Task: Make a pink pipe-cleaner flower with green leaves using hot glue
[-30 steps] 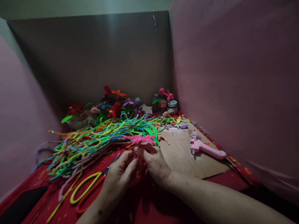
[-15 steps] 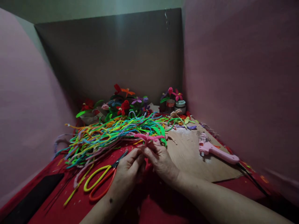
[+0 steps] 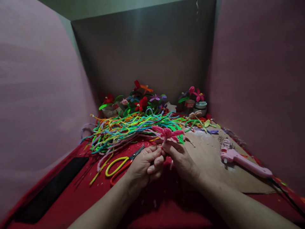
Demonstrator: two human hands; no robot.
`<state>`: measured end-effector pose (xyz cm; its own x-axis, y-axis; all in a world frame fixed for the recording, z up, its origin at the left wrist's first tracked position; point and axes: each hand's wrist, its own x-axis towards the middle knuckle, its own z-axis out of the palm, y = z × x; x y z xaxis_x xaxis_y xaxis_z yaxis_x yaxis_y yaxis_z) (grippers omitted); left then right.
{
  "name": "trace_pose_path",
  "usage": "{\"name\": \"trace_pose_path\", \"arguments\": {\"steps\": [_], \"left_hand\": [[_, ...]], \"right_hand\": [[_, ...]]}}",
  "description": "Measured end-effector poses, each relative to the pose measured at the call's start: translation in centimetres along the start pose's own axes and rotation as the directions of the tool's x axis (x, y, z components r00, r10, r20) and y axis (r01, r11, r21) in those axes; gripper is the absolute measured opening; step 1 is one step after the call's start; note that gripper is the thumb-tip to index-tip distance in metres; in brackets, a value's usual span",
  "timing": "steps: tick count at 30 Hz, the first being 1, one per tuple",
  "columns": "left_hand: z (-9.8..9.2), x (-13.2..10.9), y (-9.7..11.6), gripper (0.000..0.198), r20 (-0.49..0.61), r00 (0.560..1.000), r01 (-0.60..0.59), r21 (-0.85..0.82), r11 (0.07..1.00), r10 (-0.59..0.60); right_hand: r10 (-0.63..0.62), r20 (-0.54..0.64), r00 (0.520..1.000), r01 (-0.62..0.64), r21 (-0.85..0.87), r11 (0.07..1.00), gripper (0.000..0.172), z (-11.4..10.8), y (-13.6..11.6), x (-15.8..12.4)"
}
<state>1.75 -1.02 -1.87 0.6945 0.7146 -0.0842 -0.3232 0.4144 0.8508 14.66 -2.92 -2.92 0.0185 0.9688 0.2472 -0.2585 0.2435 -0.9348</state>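
Between my hands a pink pipe-cleaner flower (image 3: 167, 133) stands upright, its fuzzy petals spread out to the sides. My right hand (image 3: 182, 160) pinches it just beneath the petals. The fingers of my left hand (image 3: 146, 163) are closed at the lower end of the flower, touching the right fingertips. Fingers hide most of the stem. Close beside my left hand lie scissors (image 3: 116, 167) with one yellow and one red-orange handle, partly behind the wrist. Beyond the hands spreads a heap of colourful pipe cleaners (image 3: 128, 127).
A pink glue gun (image 3: 247, 164) rests on a brown board (image 3: 207, 159) at the right, its cord trailing off. A black flat object (image 3: 53, 190) lies at left on the red cloth (image 3: 95, 203). Finished flowers (image 3: 141, 103) and a lidded jar (image 3: 200, 108) stand along the back wall.
The view has swung left, so the scene sits farther right. The pink flower now stands higher above my fingers with its petals more visible. My left fingers have shifted beneath it.
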Motion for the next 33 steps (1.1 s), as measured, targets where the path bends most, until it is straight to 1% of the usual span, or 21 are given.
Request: {"name": "trace_pose_path", "arguments": {"steps": [4,7,10,12,14,16,18,20,22,23,25,27,28,30,31,33], "left_hand": [[-0.2,0.0,0.2,0.014,0.045,0.999,0.026,-0.056,0.998,-0.024],[-0.3,-0.1,0.3,0.013,0.057,0.997,0.044,-0.02,0.999,-0.043],[-0.1,-0.2,0.5,0.016,0.024,1.0,-0.007,0.081,0.997,0.005],[0.4,-0.3,0.5,0.021,-0.028,0.998,-0.055,0.191,0.98,0.061],[0.9,-0.4,0.6,0.024,-0.095,0.989,-0.072,0.328,0.942,0.109],[1.3,-0.5,0.4,0.023,-0.162,0.97,-0.089,0.465,0.881,0.183],[1.5,-0.6,0.0,0.016,-0.19,0.93,-0.149,0.588,0.795,0.315],[1.1,-0.6,-0.6,0.01,-0.168,0.859,-0.237,0.708,0.665,0.484],[0.4,-0.5,-1.1,0.009,-0.108,0.79,-0.285,0.807,0.517,0.603],[0.0,-0.4,-1.3,0.008,-0.071,0.773,-0.289,0.845,0.45,0.63],[-0.7,-0.4,-1.5,0.011,0.0,0.765,-0.282,0.899,0.335,0.644],[-1.0,-0.4,-1.3,0.013,0.038,0.76,-0.266,0.929,0.257,0.648],[-1.0,-0.4,-1.2,0.013,0.039,0.756,-0.256,0.937,0.24,0.653],[-0.8,-0.5,-1.0,0.01,0.015,0.756,-0.243,0.935,0.259,0.654],[-0.6,-0.6,-0.8,0.009,-0.005,0.762,-0.24,0.926,0.29,0.647],[-0.2,-0.7,-0.7,0.009,-0.056,0.784,-0.237,0.893,0.381,0.619]], "right_hand": [[-0.026,0.017,1.0,0.027,-0.058,0.998,0.02,-0.4,0.3,-0.1],[-0.029,0.017,0.999,0.03,-0.055,0.998,0.02,-0.4,0.2,-0.2],[-0.014,0.017,1.0,0.013,0.017,1.0,0.02,-0.4,0.3,-0.3],[0.014,0.015,1.0,-0.015,0.043,0.999,0.024,-0.2,0.4,-0.3],[0.04,0.002,0.999,-0.04,0.054,0.998,0.025,-0.2,0.6,-0.3],[0.027,-0.025,0.999,-0.025,0.059,0.998,0.022,-0.1,0.7,-0.2],[-0.005,-0.063,0.998,0.008,0.055,0.998,0.017,-0.1,0.7,-0.2],[-0.013,-0.096,0.995,0.017,0.04,0.999,0.017,0.0,0.6,-0.2],[0.008,-0.106,0.994,-0.005,0.027,1.0,0.02,0.1,0.5,-0.3],[0.01,-0.104,0.994,-0.008,0.02,1.0,0.021,0.2,0.5,-0.3],[-0.008,-0.095,0.995,0.007,-0.012,1.0,0.021,0.4,0.4,-0.4],[-0.037,-0.09,0.995,0.032,-0.054,0.998,0.02,0.5,0.4,-0.5],[-0.046,-0.084,0.995,0.04,-0.07,0.997,0.021,0.5,0.4,-0.5],[-0.055,-0.06,0.997,0.05,-0.082,0.995,0.021,0.5,0.4,-0.6],[-0.063,-0.041,0.997,0.06,-0.081,0.995,0.022,0.5,0.4,-0.7],[-0.094,0.007,0.996,0.095,-0.09,0.991,0.021,0.4,0.4,-0.8]]}}
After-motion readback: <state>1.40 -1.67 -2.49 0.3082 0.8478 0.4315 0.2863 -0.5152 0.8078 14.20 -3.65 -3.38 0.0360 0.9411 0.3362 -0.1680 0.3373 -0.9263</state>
